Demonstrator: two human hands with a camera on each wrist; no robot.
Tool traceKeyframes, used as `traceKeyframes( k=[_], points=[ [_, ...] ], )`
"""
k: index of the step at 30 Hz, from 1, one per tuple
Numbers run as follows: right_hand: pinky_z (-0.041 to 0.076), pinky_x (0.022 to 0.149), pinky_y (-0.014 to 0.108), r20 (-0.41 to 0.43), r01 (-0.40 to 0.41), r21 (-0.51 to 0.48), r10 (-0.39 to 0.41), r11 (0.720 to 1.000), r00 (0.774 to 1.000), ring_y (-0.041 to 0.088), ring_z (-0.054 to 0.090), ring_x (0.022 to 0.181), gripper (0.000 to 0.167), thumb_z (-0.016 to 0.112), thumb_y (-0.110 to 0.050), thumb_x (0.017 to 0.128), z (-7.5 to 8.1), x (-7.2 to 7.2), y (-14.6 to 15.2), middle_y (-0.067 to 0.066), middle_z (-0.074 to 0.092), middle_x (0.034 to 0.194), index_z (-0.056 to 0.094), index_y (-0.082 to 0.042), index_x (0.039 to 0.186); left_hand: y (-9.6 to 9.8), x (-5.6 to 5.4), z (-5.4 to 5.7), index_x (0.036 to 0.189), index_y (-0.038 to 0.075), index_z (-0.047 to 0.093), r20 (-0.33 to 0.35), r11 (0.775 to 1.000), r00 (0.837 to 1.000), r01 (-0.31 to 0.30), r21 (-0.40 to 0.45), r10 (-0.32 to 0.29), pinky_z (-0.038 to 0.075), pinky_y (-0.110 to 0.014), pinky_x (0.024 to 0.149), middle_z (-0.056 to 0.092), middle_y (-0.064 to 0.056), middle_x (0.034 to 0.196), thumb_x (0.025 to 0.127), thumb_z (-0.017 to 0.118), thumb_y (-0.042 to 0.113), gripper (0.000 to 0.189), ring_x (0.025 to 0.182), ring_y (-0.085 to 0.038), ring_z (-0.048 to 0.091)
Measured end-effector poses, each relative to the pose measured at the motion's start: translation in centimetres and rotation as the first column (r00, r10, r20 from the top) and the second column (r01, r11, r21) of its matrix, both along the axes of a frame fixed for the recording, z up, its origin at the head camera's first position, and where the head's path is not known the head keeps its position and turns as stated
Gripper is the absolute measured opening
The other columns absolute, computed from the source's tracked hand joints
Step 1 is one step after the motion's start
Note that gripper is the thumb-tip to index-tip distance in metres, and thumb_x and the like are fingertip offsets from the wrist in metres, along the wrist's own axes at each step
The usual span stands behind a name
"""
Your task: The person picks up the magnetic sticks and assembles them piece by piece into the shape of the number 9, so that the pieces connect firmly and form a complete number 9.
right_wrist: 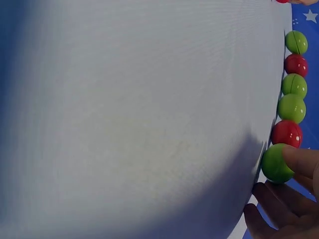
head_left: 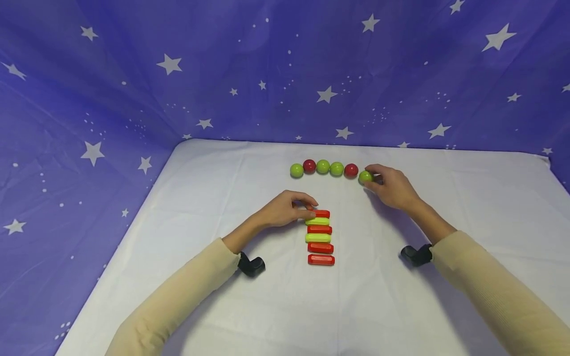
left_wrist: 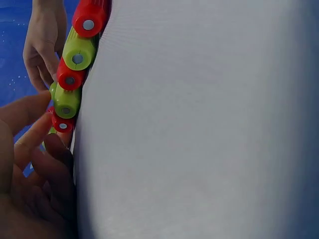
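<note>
My left hand (head_left: 285,210) is at the far end of a column of short red and yellow-green plastic bars with round metallic ends. Its thumb and fingers pinch around the left end of the farthest red bar (head_left: 323,213), partly hiding it. The thumb also overlaps the yellow-green bar (head_left: 318,221) beside it. Farther back, my right hand (head_left: 392,187) pinches a glossy green ball (right_wrist: 275,162) between thumb and fingers. This ball sits at the right end of a curved row of green and red balls, close to a red ball (right_wrist: 287,133).
Nearer bars, such as the front red one (head_left: 321,259), lie roughly parallel on the white cloth (head_left: 267,316). The ball row begins at left with a green ball (head_left: 296,170). A blue star-patterned curtain (head_left: 276,64) rises behind and at left. Black wrist devices (head_left: 251,265) hang below both sleeves.
</note>
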State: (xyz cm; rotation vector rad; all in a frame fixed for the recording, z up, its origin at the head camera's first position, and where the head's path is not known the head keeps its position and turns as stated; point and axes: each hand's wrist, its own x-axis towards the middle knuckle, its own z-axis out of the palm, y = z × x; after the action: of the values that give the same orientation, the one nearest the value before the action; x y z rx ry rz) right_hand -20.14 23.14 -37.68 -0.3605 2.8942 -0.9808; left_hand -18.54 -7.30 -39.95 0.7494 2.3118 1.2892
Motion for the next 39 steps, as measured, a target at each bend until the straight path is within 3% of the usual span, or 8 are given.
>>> traceKeyframes(
  k=[12,21,30,39],
  points=[
    [0.04,0.096,0.055,-0.036,0.019,0.044,-0.018,0.999,0.999,0.04,0.057,0.105,0.035,0.062,-0.003,0.095,-0.23,0.18,0.24,0.026,0.062,0.116,0.055,0.005,0.128,-0.23,-0.4,-0.44,0.113,0.01,0.072,0.033,1.0,0.999,0.002,0.001,-0.002,0.041,-0.024,0.049,0.068,0.0,0.098,0.091,0.071,0.016,0.023,0.055,-0.012,0.049],
    [0.041,0.096,0.055,-0.041,0.021,0.045,-0.02,0.999,0.999,0.04,0.058,0.104,0.034,0.064,-0.003,0.094,-0.26,0.17,0.33,0.026,0.063,0.114,0.056,0.005,0.126,-0.32,-0.28,-0.46,0.11,0.01,0.074,0.07,1.0,0.998,0.009,0.009,-0.009,0.041,-0.025,0.045,0.058,-0.002,0.067,0.093,0.07,0.018,0.02,0.046,-0.012,0.043],
    [0.042,0.095,0.054,-0.065,0.013,0.04,-0.011,0.999,0.998,0.039,0.058,0.102,0.033,0.065,-0.002,0.093,-0.35,0.17,0.26,0.025,0.064,0.113,0.058,0.004,0.124,-0.5,-0.34,-0.7,0.111,0.01,0.074,0.071,1.0,0.997,0.004,0.004,-0.004,0.042,-0.025,0.045,0.059,-0.002,0.07,0.093,0.069,0.018,0.02,0.046,-0.012,0.044],
    [0.046,0.094,0.053,-0.089,0.02,-0.067,-0.026,0.998,0.996,0.043,0.062,0.106,0.034,0.068,-0.001,0.091,-0.02,0.56,0.3,0.027,0.063,0.117,0.058,0.004,0.123,-0.46,-0.4,-0.67,0.111,0.01,0.074,0.068,1.0,0.998,0.015,0.01,-0.016,0.041,-0.025,0.045,0.055,-0.002,0.064,0.094,0.068,0.018,0.02,0.045,-0.012,0.043]
  ],
)
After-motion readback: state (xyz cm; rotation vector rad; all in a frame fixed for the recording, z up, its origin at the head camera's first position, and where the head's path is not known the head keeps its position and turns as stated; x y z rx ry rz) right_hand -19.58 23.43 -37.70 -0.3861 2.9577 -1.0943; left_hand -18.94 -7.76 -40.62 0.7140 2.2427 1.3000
